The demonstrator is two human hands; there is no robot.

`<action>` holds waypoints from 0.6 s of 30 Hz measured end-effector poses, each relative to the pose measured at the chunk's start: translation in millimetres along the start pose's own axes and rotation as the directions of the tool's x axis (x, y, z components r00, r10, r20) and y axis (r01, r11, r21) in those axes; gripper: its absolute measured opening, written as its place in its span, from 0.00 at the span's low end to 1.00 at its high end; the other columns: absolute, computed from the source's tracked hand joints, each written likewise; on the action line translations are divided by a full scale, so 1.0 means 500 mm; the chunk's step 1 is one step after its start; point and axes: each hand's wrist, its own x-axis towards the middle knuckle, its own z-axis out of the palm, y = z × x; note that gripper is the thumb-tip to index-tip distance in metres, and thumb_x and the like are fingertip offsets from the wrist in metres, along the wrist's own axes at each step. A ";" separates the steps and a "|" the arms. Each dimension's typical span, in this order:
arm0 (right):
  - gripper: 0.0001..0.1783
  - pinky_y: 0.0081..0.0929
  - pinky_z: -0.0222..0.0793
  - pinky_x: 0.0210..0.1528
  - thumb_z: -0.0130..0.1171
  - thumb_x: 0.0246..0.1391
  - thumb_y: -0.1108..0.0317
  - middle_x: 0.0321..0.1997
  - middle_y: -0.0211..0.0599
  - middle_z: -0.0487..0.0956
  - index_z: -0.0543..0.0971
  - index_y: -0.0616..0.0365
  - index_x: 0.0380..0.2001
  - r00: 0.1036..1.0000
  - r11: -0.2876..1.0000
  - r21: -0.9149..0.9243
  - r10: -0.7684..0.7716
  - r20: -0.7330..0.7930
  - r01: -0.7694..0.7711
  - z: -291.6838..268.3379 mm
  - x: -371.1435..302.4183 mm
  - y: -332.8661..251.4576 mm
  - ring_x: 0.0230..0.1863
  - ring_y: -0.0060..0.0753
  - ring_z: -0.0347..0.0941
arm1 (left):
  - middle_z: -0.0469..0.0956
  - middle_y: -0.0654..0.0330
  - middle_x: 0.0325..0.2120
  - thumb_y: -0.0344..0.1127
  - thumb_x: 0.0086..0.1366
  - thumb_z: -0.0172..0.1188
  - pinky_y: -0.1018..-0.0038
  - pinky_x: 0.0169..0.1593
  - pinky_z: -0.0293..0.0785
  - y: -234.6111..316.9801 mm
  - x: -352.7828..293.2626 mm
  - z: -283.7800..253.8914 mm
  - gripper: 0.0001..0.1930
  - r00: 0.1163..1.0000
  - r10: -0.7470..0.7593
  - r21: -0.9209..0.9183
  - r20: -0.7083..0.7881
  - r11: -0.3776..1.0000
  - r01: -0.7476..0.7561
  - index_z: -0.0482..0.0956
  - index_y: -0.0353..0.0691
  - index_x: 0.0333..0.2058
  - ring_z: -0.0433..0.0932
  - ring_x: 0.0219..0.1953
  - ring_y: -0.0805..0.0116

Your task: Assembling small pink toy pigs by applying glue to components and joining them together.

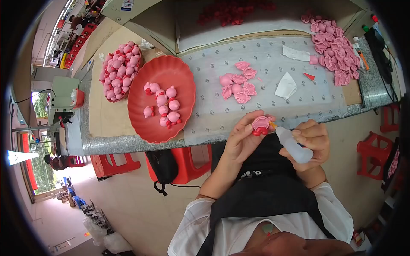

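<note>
My left hand [241, 137] pinches a small pink toy piece [261, 123] with a wavy rim and red, foot-like parts, just over the table's front edge. My right hand [314, 143] is wrapped round a whitish squeeze bottle [294, 147], tilted so that its thin yellowish nozzle points at the toy piece. The nozzle tip is at the piece's right rim; whether they touch I cannot tell. Beyond my hands, several loose pink pieces [237, 87] lie in a cluster on the printed sheet. To the left, a red scalloped tray [141, 121] holds several round pink figures [162, 99] with red feet.
A heaped bowl of pink figures [121, 70] stands at the far left. At the far right is a pile of pink shell-like pieces [335, 53]. A white paper scrap [286, 86] and a small red cone-shaped piece [308, 77] lie on the sheet. Red stools [190, 164] stand below the table.
</note>
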 end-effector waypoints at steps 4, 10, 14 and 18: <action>0.26 0.20 0.61 0.19 0.69 0.18 0.77 0.27 0.40 0.71 0.69 0.59 0.27 1.000 1.000 0.029 0.002 -0.005 -0.002 0.003 0.000 0.002 0.19 0.28 0.66 | 0.63 0.44 0.44 0.36 0.54 0.48 0.64 0.50 0.57 -0.003 0.000 0.005 0.21 1.000 -0.008 0.027 -0.004 1.000 0.008 0.61 0.39 0.47 0.64 0.47 0.58; 0.26 0.20 0.62 0.19 0.70 0.18 0.77 0.26 0.39 0.71 0.69 0.59 0.27 1.000 1.000 0.016 0.005 -0.016 -0.005 0.002 0.002 0.001 0.19 0.28 0.67 | 0.63 0.44 0.44 0.36 0.55 0.47 0.65 0.50 0.57 -0.002 0.001 0.002 0.20 1.000 -0.012 0.016 0.022 1.000 0.012 0.61 0.39 0.47 0.64 0.46 0.58; 0.25 0.20 0.62 0.19 0.70 0.18 0.76 0.25 0.39 0.70 0.69 0.59 0.26 1.000 1.000 -0.006 0.008 -0.027 -0.008 -0.001 0.000 0.001 0.19 0.28 0.67 | 0.61 0.43 0.45 0.35 0.55 0.47 0.66 0.50 0.56 -0.001 0.001 0.003 0.20 1.000 -0.006 -0.002 0.017 1.000 0.006 0.61 0.39 0.47 0.63 0.47 0.59; 0.23 0.19 0.62 0.26 0.68 0.25 0.72 0.26 0.35 0.67 0.66 0.57 0.27 0.998 0.998 -0.038 0.051 0.025 -0.050 -0.006 -0.005 -0.006 0.24 0.26 0.64 | 0.61 0.43 0.46 0.35 0.55 0.47 0.66 0.50 0.56 -0.001 0.001 0.002 0.20 1.000 -0.001 -0.007 0.024 1.000 0.001 0.61 0.40 0.47 0.63 0.47 0.60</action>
